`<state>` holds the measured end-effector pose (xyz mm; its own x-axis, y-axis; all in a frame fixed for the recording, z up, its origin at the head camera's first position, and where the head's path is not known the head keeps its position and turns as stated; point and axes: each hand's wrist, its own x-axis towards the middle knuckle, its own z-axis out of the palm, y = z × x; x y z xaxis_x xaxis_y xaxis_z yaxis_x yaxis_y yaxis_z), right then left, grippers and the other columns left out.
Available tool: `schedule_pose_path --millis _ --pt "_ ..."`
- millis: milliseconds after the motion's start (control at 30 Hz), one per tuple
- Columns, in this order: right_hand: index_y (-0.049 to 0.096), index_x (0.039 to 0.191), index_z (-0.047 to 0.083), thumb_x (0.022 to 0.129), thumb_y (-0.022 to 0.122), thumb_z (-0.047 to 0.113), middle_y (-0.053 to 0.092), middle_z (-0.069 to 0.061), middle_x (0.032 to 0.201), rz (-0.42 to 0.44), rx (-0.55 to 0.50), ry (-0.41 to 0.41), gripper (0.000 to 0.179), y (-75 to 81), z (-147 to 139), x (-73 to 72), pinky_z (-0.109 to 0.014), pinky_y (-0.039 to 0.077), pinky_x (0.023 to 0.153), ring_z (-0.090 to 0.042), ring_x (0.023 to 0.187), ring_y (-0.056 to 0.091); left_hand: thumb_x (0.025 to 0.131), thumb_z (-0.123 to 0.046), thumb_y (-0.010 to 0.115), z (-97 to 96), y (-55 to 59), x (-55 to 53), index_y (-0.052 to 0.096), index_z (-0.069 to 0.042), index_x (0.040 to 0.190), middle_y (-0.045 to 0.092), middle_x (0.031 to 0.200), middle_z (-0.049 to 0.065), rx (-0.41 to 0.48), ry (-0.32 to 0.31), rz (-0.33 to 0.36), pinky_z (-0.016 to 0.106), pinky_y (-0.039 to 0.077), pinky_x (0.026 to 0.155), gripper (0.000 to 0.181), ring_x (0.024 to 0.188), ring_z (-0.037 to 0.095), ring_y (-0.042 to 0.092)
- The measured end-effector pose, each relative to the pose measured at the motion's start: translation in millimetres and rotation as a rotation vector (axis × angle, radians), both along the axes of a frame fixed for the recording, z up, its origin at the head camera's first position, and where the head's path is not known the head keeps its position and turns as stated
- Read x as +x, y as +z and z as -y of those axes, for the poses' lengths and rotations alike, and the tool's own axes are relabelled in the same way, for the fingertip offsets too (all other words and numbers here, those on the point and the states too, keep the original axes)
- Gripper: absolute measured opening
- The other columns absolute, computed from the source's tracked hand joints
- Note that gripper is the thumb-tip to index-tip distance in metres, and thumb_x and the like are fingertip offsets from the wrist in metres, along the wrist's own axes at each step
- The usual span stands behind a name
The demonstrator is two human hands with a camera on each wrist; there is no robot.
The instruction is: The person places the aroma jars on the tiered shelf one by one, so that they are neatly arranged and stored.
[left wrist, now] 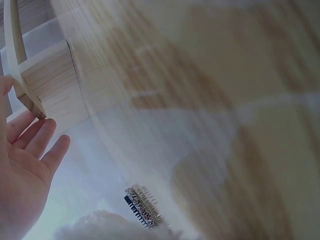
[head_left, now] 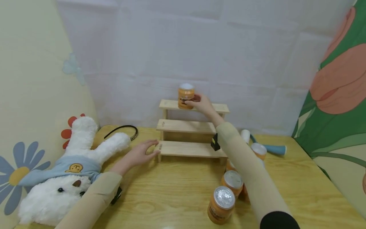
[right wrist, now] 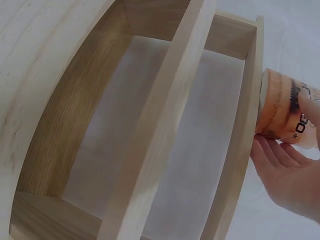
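Note:
An orange can [head_left: 186, 98] with a pale lid stands upright on the top tier of a small three-tier wooden stand [head_left: 187, 125]. My right hand [head_left: 203, 104] holds this can from its right side, thumb across the front. Seen from the right wrist, the can's base [right wrist: 265, 102] meets the top board and the fingers touch that board's edge. At the stand's lower left, my left hand [head_left: 140, 154] touches the end of the bottom tier with loosely extended fingers. The left wrist view shows the board end [left wrist: 32, 102] between thumb and fingers.
Several orange cans [head_left: 220, 205] stand on the wooden table [head_left: 160, 194] at right, partly behind my right forearm. A blue cylindrical object [head_left: 275, 149] lies beyond them. A white plush toy [head_left: 77, 165] and a black headband [head_left: 121, 126] are at left. A white sheet [head_left: 171, 47] hangs behind.

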<state>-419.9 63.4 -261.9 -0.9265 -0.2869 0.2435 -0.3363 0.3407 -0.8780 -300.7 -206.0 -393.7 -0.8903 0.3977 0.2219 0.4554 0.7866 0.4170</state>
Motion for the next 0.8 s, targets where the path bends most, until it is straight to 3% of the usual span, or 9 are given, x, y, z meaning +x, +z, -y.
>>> schedule_pose_path --millis 433,800 --pt "0.045 0.137 0.005 0.087 0.068 0.026 0.054 -0.013 0.133 -0.015 -0.021 -0.095 0.059 -5.4 13 0.7 -0.035 0.047 0.100 -0.024 0.123 0.051 0.095 -0.038 0.054 0.9 -2.1 -0.8 0.046 0.000 0.136 0.044 0.141 0.022 -0.016 -0.004 -0.020 0.056 0.037 0.105 0.057 0.128 0.042 0.042" --pt "0.045 0.136 0.001 0.088 0.067 0.027 0.052 -0.016 0.134 -0.027 -0.010 -0.117 0.058 -11.4 14 0.5 -0.034 0.048 0.100 -0.027 0.123 0.052 0.095 -0.036 0.055 -1.8 -3.7 -3.7 0.047 0.000 0.136 0.044 0.141 0.022 -0.008 -0.010 -0.017 0.056 0.037 0.105 0.055 0.128 0.043 0.042"
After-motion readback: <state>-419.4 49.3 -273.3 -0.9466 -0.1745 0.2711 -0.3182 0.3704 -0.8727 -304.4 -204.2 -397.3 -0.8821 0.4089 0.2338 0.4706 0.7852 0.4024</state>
